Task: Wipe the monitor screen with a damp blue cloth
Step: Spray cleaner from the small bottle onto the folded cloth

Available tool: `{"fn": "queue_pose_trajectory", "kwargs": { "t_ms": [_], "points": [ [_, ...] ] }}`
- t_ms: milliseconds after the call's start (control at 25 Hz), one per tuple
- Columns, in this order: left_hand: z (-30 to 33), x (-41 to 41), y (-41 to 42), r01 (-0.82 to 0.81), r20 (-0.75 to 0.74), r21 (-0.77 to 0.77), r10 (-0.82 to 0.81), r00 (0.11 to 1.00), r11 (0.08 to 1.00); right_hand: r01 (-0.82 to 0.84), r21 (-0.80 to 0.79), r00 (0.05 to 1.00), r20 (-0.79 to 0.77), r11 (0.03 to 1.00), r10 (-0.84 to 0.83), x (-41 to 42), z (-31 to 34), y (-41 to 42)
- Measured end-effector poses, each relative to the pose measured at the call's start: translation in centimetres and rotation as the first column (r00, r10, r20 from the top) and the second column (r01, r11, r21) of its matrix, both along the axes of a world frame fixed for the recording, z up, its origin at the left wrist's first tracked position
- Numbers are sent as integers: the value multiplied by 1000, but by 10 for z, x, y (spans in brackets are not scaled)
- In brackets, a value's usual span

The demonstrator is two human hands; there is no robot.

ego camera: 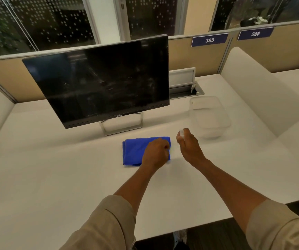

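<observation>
A black monitor (101, 82) stands tilted on its silver stand at the back of the white desk, its dark screen streaked with smudges. In front of the stand lies a folded blue cloth (136, 150). My left hand (156, 153) rests on the cloth's right half with the fingers curled into it. Just right of the cloth, my right hand (189, 144) is raised slightly above the desk and holds a small white object (181, 132), mostly hidden by the fingers; it may be a spray bottle.
A clear plastic container (209, 117) stands to the right of the monitor. Behind it an open cable hatch (186, 87) sits in the white desk (55, 168). Frosted dividers (264, 91) flank the desk. The front edge runs close to my elbows.
</observation>
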State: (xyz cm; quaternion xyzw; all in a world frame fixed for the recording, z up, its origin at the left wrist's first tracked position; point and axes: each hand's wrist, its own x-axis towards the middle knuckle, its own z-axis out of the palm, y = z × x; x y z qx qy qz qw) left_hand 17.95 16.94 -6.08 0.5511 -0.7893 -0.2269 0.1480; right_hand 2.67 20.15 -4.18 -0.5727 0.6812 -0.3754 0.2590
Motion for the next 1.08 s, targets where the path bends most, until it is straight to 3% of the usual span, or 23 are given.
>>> {"fn": "queue_pose_trajectory", "kwargs": {
  "t_ms": [240, 520, 1080],
  "points": [
    [-4, -65, 1, 91, -144, -54, -98, 985, 994, 52, -80, 994, 102, 995, -44, -53, 0, 3],
    [-9, -102, -8, 89, -154, 54, -80, 985, 995, 83, -84, 992, 102, 993, -75, -91, -17, -3],
    [-8, -119, -17, 69, -158, 61, -59, 986, 996, 39, -19, 986, 164, 999, -36, -105, -25, -13]
  ]
}}
